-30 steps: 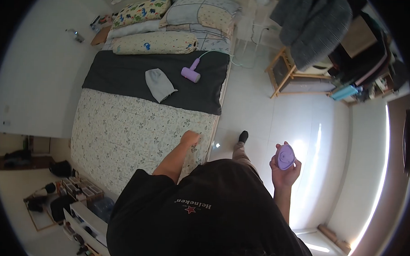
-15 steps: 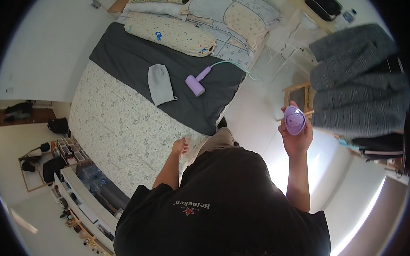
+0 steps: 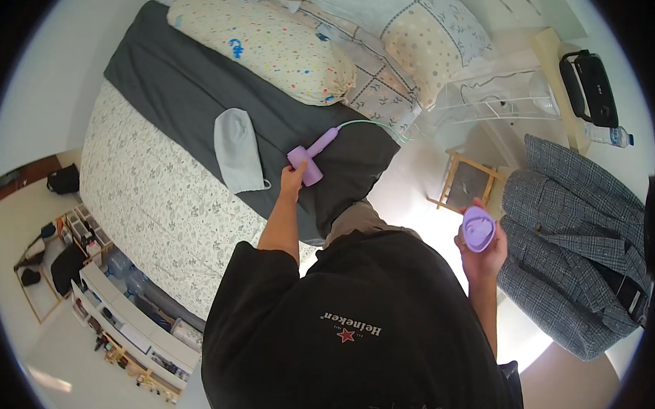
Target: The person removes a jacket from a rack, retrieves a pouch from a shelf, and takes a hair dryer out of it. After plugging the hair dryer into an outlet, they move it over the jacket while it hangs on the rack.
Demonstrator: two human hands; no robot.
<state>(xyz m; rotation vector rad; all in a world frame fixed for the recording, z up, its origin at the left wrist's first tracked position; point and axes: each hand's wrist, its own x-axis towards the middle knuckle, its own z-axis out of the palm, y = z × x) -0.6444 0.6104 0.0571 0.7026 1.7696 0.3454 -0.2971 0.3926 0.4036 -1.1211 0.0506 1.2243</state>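
Note:
My left hand (image 3: pixel 292 180) is at the body of a purple handheld steamer (image 3: pixel 307 168), shaped like a hair dryer, with its fingers closed on the near side of the barrel. The steamer lies on a dark grey cloth (image 3: pixel 195 77) on the bed, its pale cord running off to the right. To the left of it lies a light grey fabric mitt (image 3: pixel 239 151) with a small loop. Out to the right, my right hand (image 3: pixel 484 260) holds up a small oval purple water tank (image 3: pixel 479 230), its hollow side facing up.
A grey checked jacket (image 3: pixel 565 227) hangs at the right. Behind it stand a wooden-framed stool (image 3: pixel 467 182), a black bag (image 3: pixel 591 87) on a shelf and a water bottle (image 3: pixel 610 136). A patterned bolster (image 3: pixel 264 47) and pillows lie across the bed's head.
My left hand has moved forward from the bed's edge to the steamer and closed on it. My right hand still holds the tank, now turned hollow side up. The view has shifted.

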